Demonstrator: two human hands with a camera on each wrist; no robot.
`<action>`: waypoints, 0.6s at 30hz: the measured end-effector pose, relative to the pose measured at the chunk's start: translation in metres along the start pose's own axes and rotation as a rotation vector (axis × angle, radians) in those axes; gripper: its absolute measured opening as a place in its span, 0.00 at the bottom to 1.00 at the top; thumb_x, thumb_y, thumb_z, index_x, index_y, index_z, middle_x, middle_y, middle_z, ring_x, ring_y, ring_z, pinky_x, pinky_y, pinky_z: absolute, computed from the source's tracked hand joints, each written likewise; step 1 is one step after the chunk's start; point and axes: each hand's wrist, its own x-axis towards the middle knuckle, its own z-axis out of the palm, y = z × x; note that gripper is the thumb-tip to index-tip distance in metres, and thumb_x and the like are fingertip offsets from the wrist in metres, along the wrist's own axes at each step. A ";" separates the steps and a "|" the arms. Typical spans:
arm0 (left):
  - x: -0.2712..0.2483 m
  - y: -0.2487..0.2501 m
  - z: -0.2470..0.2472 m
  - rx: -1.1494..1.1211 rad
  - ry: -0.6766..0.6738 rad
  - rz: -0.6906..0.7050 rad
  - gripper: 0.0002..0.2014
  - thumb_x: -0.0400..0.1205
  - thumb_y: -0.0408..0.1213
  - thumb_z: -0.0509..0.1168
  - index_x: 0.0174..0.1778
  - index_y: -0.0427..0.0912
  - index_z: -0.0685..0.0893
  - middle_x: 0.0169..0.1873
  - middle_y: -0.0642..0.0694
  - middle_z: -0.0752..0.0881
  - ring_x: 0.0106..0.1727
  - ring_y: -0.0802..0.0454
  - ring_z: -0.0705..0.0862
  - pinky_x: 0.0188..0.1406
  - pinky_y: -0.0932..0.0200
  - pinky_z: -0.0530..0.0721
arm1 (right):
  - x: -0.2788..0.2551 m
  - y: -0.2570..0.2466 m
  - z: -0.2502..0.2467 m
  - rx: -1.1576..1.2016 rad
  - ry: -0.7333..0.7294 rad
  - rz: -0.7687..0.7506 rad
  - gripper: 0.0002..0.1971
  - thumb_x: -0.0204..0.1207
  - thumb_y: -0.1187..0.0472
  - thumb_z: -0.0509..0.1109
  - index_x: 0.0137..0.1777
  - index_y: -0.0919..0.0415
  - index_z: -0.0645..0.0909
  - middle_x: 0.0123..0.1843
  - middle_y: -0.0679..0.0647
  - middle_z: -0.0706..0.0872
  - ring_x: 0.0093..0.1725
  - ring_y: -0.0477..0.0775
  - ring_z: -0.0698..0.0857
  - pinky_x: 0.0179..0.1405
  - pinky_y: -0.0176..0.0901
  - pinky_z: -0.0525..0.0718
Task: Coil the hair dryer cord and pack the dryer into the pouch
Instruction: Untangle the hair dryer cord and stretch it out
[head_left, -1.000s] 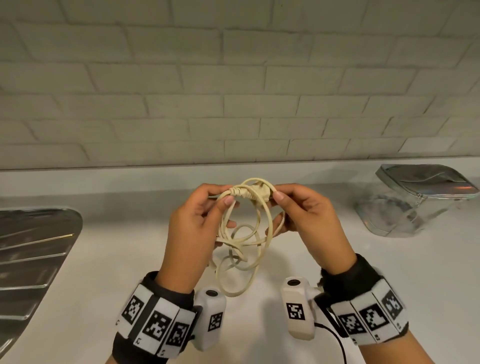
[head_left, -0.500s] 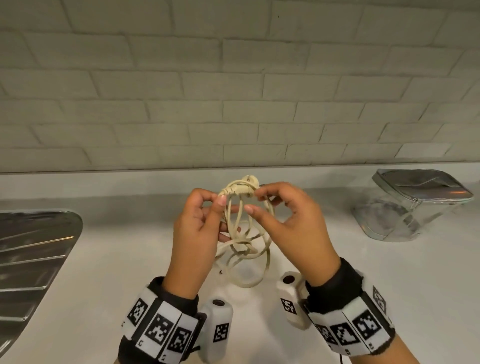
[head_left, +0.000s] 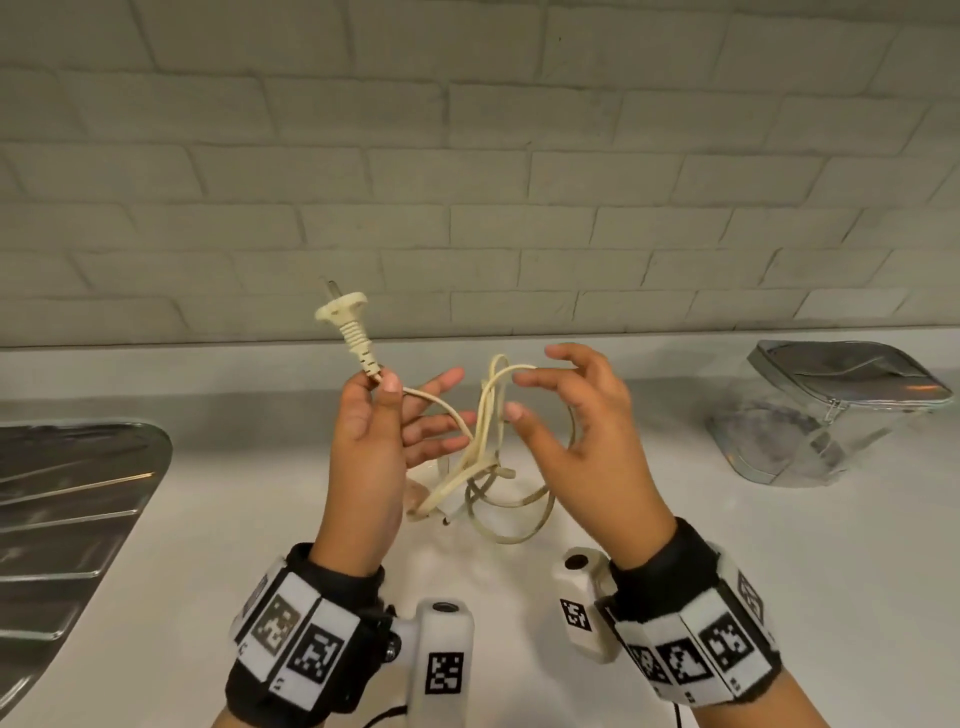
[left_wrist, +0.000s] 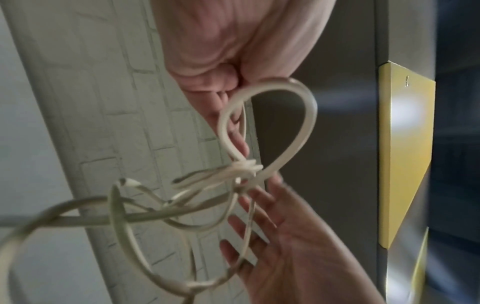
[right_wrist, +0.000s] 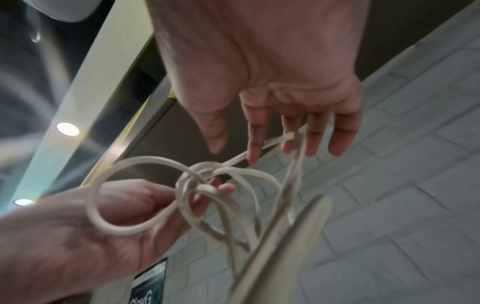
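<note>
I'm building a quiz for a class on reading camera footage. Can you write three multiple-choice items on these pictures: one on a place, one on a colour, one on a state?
1. Where is the pouch?
A. In the sink
B. On the counter, right of the hands
C. In the left hand

2. What colour is the cord?
A. Black
B. Red
C. Cream

3. How does the left hand hold the cord?
A. It pinches it just below the plug
B. It lies flat on the counter
C. It grips the pouch

Answers: B, the pouch lies at the far right on the counter; C, plug and cord are cream; A, thumb and finger close on the cord under the raised plug.
</note>
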 end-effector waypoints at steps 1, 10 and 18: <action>0.000 0.000 0.003 -0.026 -0.003 0.000 0.06 0.85 0.42 0.49 0.48 0.45 0.67 0.49 0.44 0.91 0.33 0.48 0.91 0.26 0.62 0.87 | -0.002 -0.003 0.001 -0.014 -0.058 -0.025 0.16 0.70 0.43 0.68 0.54 0.48 0.81 0.67 0.45 0.73 0.70 0.43 0.68 0.67 0.28 0.64; 0.000 -0.007 0.009 -0.076 -0.134 -0.072 0.07 0.84 0.34 0.53 0.40 0.46 0.68 0.43 0.46 0.93 0.45 0.48 0.91 0.41 0.60 0.89 | 0.000 -0.004 0.008 0.226 -0.089 0.078 0.11 0.76 0.63 0.68 0.56 0.49 0.77 0.57 0.50 0.80 0.36 0.46 0.86 0.39 0.32 0.84; -0.003 -0.028 -0.003 0.099 -0.135 -0.207 0.07 0.82 0.27 0.58 0.41 0.43 0.75 0.37 0.45 0.92 0.33 0.51 0.90 0.42 0.62 0.89 | 0.010 -0.005 -0.005 0.525 -0.123 0.120 0.18 0.84 0.70 0.47 0.67 0.56 0.71 0.51 0.52 0.82 0.23 0.47 0.85 0.31 0.31 0.82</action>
